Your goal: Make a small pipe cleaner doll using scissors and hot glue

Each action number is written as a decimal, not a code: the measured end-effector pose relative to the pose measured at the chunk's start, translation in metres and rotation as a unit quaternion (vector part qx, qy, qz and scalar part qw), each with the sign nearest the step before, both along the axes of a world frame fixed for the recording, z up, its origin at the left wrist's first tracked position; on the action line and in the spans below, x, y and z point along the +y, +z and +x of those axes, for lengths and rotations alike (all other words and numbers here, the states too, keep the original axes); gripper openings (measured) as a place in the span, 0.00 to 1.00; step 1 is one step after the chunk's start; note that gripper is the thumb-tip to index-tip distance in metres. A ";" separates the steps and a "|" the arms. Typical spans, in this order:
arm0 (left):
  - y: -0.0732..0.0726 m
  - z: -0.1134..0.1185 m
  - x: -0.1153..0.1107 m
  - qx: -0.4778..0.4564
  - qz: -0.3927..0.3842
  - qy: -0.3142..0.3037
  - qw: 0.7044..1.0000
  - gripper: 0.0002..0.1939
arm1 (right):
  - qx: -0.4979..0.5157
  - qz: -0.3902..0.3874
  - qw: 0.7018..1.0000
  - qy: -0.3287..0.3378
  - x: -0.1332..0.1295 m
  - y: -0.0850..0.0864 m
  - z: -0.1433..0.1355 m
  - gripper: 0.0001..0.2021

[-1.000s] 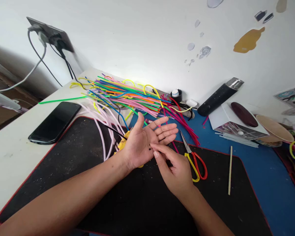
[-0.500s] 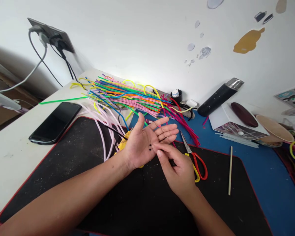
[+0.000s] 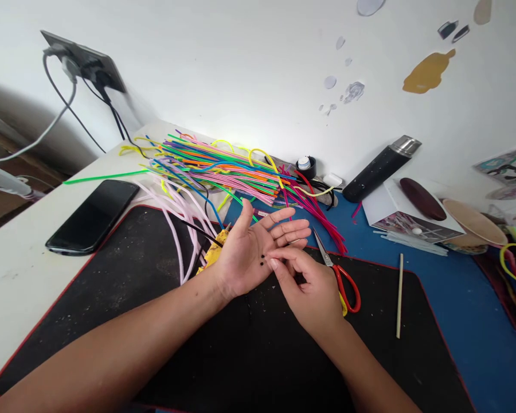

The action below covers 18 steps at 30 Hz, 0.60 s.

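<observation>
1. The left hand [image 3: 247, 258] lies palm up, wide, its thumb raised and its fingers stretched out; it carries two small black pieces [image 3: 262, 261] on the palm.
2. The right hand [image 3: 307, 287] is narrow, thumb and forefinger brought together at the edge of that palm, just beside the pieces; whether anything is pinched between the tips, I cannot tell.
3. Behind the left wrist, partly hidden, is a yellow item [image 3: 210, 256].
4. Just beyond the right hand, scissors [image 3: 334, 267] with red and yellow handles lie partly covered by it.
5. Below both hands spreads a black mat [image 3: 223, 355] edged in red; a thin stick [image 3: 399, 295] lies on its right part.
6. Farther back, a heap of coloured stems [image 3: 223, 166] crosses the bench [image 3: 12, 287].
7. A phone [image 3: 92, 215] lies at the left; at the right, a black flask [image 3: 378, 172] leans beside a white box [image 3: 380, 207].
</observation>
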<state>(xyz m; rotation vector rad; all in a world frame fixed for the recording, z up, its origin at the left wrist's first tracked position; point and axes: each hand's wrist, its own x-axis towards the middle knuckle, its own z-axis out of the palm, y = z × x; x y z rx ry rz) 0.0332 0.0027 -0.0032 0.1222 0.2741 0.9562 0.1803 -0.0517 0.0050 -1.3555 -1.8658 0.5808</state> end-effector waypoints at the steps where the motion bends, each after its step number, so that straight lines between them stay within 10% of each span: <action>1: 0.000 0.000 0.000 0.002 -0.002 0.000 1.000 0.40 | -0.011 0.002 1.000 0.002 0.001 0.001 0.000 0.07; 18: -0.002 0.003 -0.002 0.028 -0.015 -0.006 0.999 0.42 | -0.115 0.006 0.993 0.028 0.005 0.002 0.001 0.06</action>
